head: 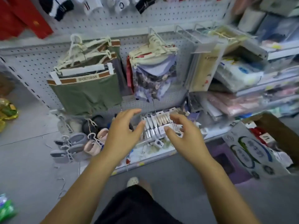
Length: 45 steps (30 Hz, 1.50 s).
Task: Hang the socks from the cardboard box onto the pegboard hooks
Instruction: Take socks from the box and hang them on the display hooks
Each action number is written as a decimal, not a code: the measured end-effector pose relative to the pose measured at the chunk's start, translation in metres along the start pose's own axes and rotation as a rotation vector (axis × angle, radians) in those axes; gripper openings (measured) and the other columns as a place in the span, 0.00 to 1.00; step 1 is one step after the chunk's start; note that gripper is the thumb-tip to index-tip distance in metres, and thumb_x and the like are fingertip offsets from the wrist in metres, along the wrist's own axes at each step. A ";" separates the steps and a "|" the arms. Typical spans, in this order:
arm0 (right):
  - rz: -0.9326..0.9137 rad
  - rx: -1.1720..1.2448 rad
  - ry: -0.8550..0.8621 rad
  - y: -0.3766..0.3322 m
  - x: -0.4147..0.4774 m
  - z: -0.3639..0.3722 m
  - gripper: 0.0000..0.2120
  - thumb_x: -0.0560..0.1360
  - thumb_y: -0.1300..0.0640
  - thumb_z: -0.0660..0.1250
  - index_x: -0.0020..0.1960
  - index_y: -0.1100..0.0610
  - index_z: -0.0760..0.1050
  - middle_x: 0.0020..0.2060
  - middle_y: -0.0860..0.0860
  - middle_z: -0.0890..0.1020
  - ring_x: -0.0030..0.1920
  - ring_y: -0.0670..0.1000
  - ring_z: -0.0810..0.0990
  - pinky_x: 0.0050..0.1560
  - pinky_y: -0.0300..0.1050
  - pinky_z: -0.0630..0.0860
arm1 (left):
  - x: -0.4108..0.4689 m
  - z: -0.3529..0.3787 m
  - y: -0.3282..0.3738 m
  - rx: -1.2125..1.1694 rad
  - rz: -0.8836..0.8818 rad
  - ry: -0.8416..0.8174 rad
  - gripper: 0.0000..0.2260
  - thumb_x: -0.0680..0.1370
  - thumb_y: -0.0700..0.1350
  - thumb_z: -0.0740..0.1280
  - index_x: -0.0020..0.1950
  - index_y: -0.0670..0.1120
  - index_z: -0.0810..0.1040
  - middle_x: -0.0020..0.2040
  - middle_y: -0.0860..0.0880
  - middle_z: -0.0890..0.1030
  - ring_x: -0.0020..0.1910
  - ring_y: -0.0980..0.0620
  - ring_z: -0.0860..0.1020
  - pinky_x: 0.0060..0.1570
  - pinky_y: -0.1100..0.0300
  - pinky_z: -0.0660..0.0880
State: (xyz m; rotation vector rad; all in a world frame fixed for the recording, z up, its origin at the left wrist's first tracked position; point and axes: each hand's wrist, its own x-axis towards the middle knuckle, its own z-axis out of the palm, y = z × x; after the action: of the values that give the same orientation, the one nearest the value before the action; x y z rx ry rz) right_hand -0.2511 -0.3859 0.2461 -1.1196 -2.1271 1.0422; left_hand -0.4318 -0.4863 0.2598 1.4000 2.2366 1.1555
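Observation:
Both hands reach forward in front of a low row of packaged socks (159,125) hanging on a hook of the white pegboard (145,18). My left hand (124,131) has its fingers spread and loosely curved, holding nothing. My right hand (182,133) is likewise spread and empty, its fingertips close to the sock packs; contact cannot be told. The cardboard box (273,126) stands at the right, holding red and white socks (258,135) behind a printed flap. More socks (59,8) hang at the top of the board.
Green boxer shorts (85,92) and purple patterned underwear (153,78) hang on hangers above the hands. Grey and pink items on clips (77,144) lie at the lower left. Shelves of packaged goods (239,75) fill the right side. Grey floor lies below.

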 end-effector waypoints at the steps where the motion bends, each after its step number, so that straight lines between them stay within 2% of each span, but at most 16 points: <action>1: 0.039 0.001 0.015 0.020 -0.008 -0.010 0.20 0.78 0.52 0.71 0.69 0.52 0.75 0.62 0.44 0.79 0.63 0.44 0.75 0.65 0.41 0.71 | -0.001 0.019 0.004 0.022 0.013 -0.048 0.17 0.81 0.49 0.68 0.70 0.51 0.76 0.63 0.57 0.75 0.65 0.56 0.72 0.62 0.63 0.65; 5: 0.224 -0.032 0.056 0.099 -0.040 -0.053 0.21 0.78 0.50 0.70 0.70 0.49 0.73 0.63 0.43 0.77 0.65 0.44 0.73 0.67 0.44 0.71 | 0.006 0.099 0.015 0.090 0.068 -0.275 0.16 0.80 0.48 0.69 0.68 0.50 0.77 0.58 0.57 0.74 0.60 0.51 0.75 0.56 0.60 0.69; 9: 0.429 -0.043 0.112 0.172 -0.057 -0.098 0.23 0.78 0.44 0.68 0.71 0.46 0.72 0.65 0.39 0.76 0.69 0.46 0.72 0.68 0.49 0.72 | 0.035 0.178 0.029 0.150 0.169 -0.470 0.18 0.79 0.49 0.70 0.69 0.49 0.77 0.64 0.53 0.78 0.64 0.51 0.73 0.60 0.60 0.68; 12: 0.558 -0.044 0.204 0.213 -0.059 -0.131 0.20 0.79 0.47 0.69 0.70 0.46 0.73 0.62 0.37 0.75 0.66 0.45 0.73 0.65 0.44 0.71 | 0.073 0.238 0.048 0.156 0.234 -0.620 0.20 0.78 0.53 0.68 0.69 0.49 0.77 0.67 0.52 0.78 0.67 0.51 0.73 0.66 0.56 0.70; 14: 0.654 -0.013 0.270 0.234 -0.054 -0.151 0.20 0.79 0.48 0.69 0.69 0.46 0.73 0.61 0.38 0.76 0.63 0.44 0.73 0.65 0.44 0.71 | 0.105 0.279 0.068 0.184 0.296 -0.712 0.22 0.77 0.55 0.66 0.69 0.49 0.77 0.68 0.51 0.78 0.67 0.50 0.74 0.68 0.50 0.72; 16: 0.746 -0.002 0.331 0.253 -0.046 -0.170 0.21 0.79 0.47 0.68 0.71 0.48 0.72 0.65 0.42 0.77 0.64 0.46 0.74 0.65 0.46 0.72 | 0.138 0.319 0.093 0.207 0.364 -0.803 0.21 0.78 0.53 0.67 0.69 0.48 0.77 0.67 0.49 0.78 0.67 0.48 0.75 0.67 0.49 0.72; 18: 0.814 -0.005 0.391 0.272 -0.037 -0.187 0.21 0.80 0.48 0.68 0.71 0.50 0.72 0.66 0.45 0.77 0.64 0.48 0.74 0.62 0.42 0.70 | 0.168 0.359 0.121 0.246 0.460 -0.895 0.21 0.77 0.53 0.65 0.68 0.47 0.77 0.66 0.48 0.79 0.66 0.46 0.75 0.66 0.49 0.73; 21: 0.893 0.020 0.497 0.297 -0.029 -0.212 0.19 0.80 0.51 0.69 0.69 0.52 0.74 0.62 0.47 0.79 0.59 0.46 0.74 0.58 0.39 0.68 | 0.200 0.421 0.164 0.305 0.616 -0.985 0.20 0.78 0.52 0.66 0.67 0.45 0.77 0.65 0.47 0.80 0.64 0.43 0.76 0.62 0.46 0.74; 25: 0.996 0.124 0.674 0.328 -0.032 -0.247 0.18 0.79 0.51 0.69 0.68 0.52 0.76 0.60 0.45 0.79 0.61 0.45 0.76 0.63 0.43 0.72 | 0.219 0.501 0.206 0.328 0.694 -1.011 0.21 0.79 0.49 0.70 0.71 0.46 0.75 0.70 0.47 0.77 0.69 0.43 0.73 0.67 0.46 0.71; 28: 1.038 0.216 0.718 0.360 -0.032 -0.280 0.14 0.79 0.51 0.69 0.64 0.49 0.77 0.56 0.40 0.80 0.59 0.43 0.77 0.62 0.44 0.73 | 0.217 0.557 0.224 0.321 0.599 -1.015 0.22 0.80 0.49 0.68 0.72 0.44 0.73 0.72 0.44 0.74 0.71 0.43 0.71 0.70 0.48 0.68; 31: 1.028 0.290 0.664 0.408 -0.023 -0.315 0.13 0.79 0.49 0.69 0.63 0.49 0.78 0.56 0.41 0.81 0.59 0.43 0.78 0.62 0.45 0.75 | 0.212 0.605 0.230 0.412 0.443 -0.986 0.22 0.80 0.50 0.68 0.70 0.41 0.73 0.69 0.39 0.74 0.69 0.39 0.71 0.67 0.47 0.69; 36: 1.013 0.333 0.358 0.491 0.005 -0.366 0.17 0.79 0.47 0.70 0.65 0.52 0.77 0.57 0.47 0.82 0.57 0.47 0.80 0.55 0.37 0.77 | 0.211 0.655 0.220 0.496 0.129 -0.842 0.27 0.78 0.55 0.68 0.72 0.41 0.71 0.73 0.36 0.70 0.70 0.33 0.69 0.67 0.40 0.70; 39: 0.993 0.261 0.188 0.538 0.029 -0.380 0.20 0.77 0.46 0.71 0.66 0.54 0.77 0.59 0.50 0.83 0.57 0.50 0.81 0.61 0.49 0.79 | 0.207 0.675 0.213 0.495 0.011 -0.763 0.31 0.79 0.56 0.67 0.75 0.39 0.66 0.78 0.37 0.64 0.75 0.34 0.64 0.70 0.38 0.67; 41: 0.976 0.222 0.097 0.565 0.050 -0.380 0.22 0.77 0.44 0.71 0.66 0.54 0.77 0.59 0.51 0.83 0.57 0.51 0.81 0.62 0.51 0.78 | 0.207 0.685 0.209 0.466 -0.033 -0.750 0.35 0.79 0.57 0.66 0.79 0.41 0.60 0.80 0.39 0.59 0.77 0.36 0.61 0.73 0.38 0.64; 43: 0.967 0.253 0.060 0.587 0.075 -0.372 0.24 0.77 0.42 0.70 0.66 0.55 0.77 0.59 0.51 0.83 0.58 0.51 0.81 0.62 0.51 0.78 | 0.207 0.692 0.201 0.404 -0.082 -0.755 0.36 0.79 0.59 0.65 0.81 0.43 0.57 0.80 0.40 0.62 0.77 0.38 0.63 0.74 0.40 0.65; 45: 0.976 0.288 0.050 0.604 0.103 -0.360 0.25 0.77 0.41 0.70 0.66 0.56 0.77 0.59 0.51 0.83 0.58 0.51 0.81 0.62 0.48 0.77 | 0.207 0.697 0.191 0.361 -0.138 -0.743 0.36 0.77 0.64 0.61 0.78 0.45 0.62 0.74 0.40 0.71 0.71 0.38 0.71 0.68 0.40 0.71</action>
State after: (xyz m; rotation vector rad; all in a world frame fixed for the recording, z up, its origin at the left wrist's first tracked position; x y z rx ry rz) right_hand 0.2264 0.0609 -0.0317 -2.0463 -1.2637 1.6179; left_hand -0.0065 0.0700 -0.0143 1.4452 1.9757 0.1192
